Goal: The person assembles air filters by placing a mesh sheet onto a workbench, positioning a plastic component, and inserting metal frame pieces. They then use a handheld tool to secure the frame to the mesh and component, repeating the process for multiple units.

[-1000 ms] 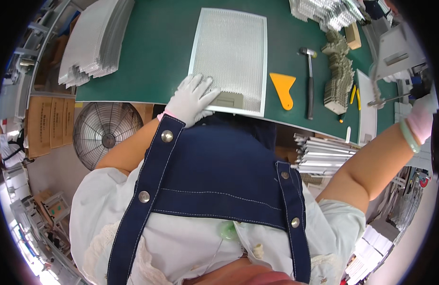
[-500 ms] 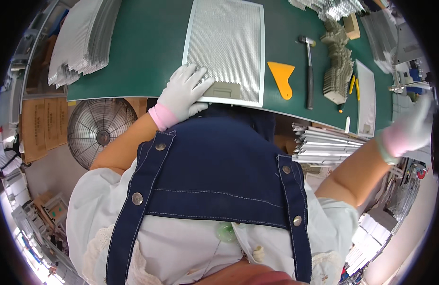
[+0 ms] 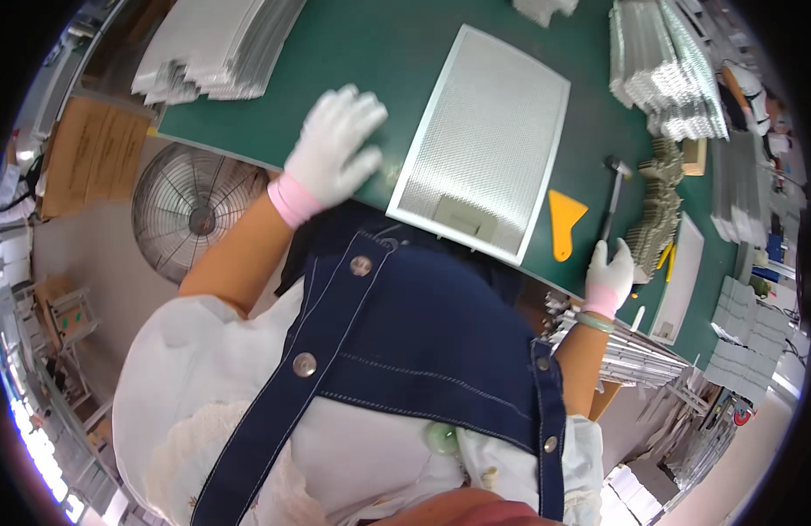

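A framed silver mesh panel (image 3: 489,131) lies aslant on the green table, its near edge by my apron. My left hand (image 3: 331,145), in a white glove with a pink cuff, is raised beside the panel's left edge, fingers spread and holding nothing. At the right, my gloved right hand (image 3: 609,279) is closed over the lower end of the handle of a hammer (image 3: 611,202). The hammer still lies on the table, and my hand hides the handle's end. Between panel and hammer sits a yellow scraper (image 3: 563,223).
Stacked mesh sheets (image 3: 204,48) lie far left, with more sheets (image 3: 664,70) far right. A column of grey-brown clips or plates (image 3: 655,210) stands beside the hammer, near yellow-handled pliers (image 3: 668,256) and a narrow mesh panel (image 3: 682,280). A floor fan (image 3: 199,215) stands left below the table (image 3: 353,53).
My left hand has lifted off the panel and moved left of it. My right hand has come in from the far right to the hammer's handle. The whole view has turned.
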Action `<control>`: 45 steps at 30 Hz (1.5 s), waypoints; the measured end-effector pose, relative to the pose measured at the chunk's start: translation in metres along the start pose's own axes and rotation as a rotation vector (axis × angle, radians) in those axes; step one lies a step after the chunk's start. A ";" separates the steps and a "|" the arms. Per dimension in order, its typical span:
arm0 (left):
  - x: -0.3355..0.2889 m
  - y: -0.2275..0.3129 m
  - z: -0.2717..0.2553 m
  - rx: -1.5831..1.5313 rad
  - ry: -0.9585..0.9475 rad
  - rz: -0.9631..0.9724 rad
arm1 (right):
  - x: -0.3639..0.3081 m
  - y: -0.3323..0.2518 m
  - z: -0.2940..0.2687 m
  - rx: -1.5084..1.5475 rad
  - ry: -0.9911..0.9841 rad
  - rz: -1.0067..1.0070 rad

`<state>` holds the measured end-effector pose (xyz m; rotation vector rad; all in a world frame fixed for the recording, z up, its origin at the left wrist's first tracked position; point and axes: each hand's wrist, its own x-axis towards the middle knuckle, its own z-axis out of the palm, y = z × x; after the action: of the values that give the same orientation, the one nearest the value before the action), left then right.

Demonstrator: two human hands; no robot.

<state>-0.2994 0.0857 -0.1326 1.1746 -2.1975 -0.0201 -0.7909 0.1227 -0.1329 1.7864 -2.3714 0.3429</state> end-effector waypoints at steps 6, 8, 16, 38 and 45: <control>0.021 0.048 0.025 -0.285 -0.271 0.272 | 0.025 -0.039 -0.012 -0.127 -0.302 0.250; 0.020 0.044 0.033 -0.356 -0.339 0.256 | 0.025 -0.030 -0.008 -0.095 -0.293 0.255; 0.019 0.037 0.043 -0.319 -0.374 0.290 | 0.037 -0.031 0.000 0.434 -0.296 0.300; 0.084 0.117 0.050 -0.387 -0.463 0.590 | -0.049 -0.115 -0.045 1.649 -0.082 0.505; 0.048 0.089 0.043 -0.130 -0.322 0.214 | -0.031 0.132 -0.098 1.407 0.705 0.729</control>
<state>-0.4075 0.0910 -0.1147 0.9091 -2.5498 -0.2746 -0.9102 0.2128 -0.0589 0.4860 -2.0593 2.6147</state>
